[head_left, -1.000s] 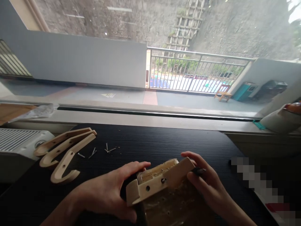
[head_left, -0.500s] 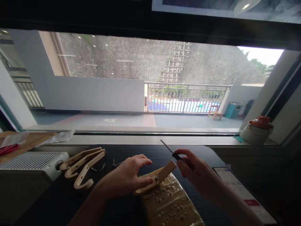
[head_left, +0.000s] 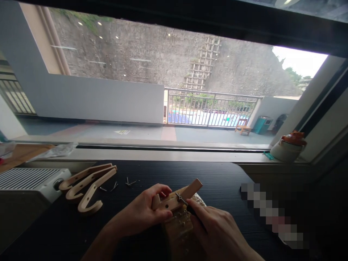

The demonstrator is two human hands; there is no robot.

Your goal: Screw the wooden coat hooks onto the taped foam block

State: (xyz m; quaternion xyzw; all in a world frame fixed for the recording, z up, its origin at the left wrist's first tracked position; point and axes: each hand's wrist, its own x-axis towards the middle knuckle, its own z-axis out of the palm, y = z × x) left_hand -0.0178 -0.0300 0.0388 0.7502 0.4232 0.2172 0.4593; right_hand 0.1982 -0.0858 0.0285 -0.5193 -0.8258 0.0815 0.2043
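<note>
My left hand (head_left: 152, 206) grips a pale wooden hook (head_left: 191, 190) at its near end, thumb in front and fingers behind. The hook lies over a block wrapped in clear tape (head_left: 178, 226), whose top has several small screw heads or holes. A screw (head_left: 178, 195) sticks out of the hook's upper hole; a lower hole (head_left: 166, 206) is bare. My right hand (head_left: 217, 226) is closed round a dark-handled screwdriver (head_left: 197, 214). Its shaft points up-left toward the screw; whether the tip sits in the head I cannot tell.
Several more wooden hooks (head_left: 91, 197) rest at the left of the dark table (head_left: 212, 174). Loose screws (head_left: 130, 182) are scattered beside them. A white radiator (head_left: 32, 181) stands at the left, a pixelated patch (head_left: 274, 214) at the right. A jar (head_left: 288, 148) is on the windowsill.
My right hand has brought the screwdriver down and left to the hook's screw. My left hand has closed onto the hook, which is turned slightly. The view has shifted.
</note>
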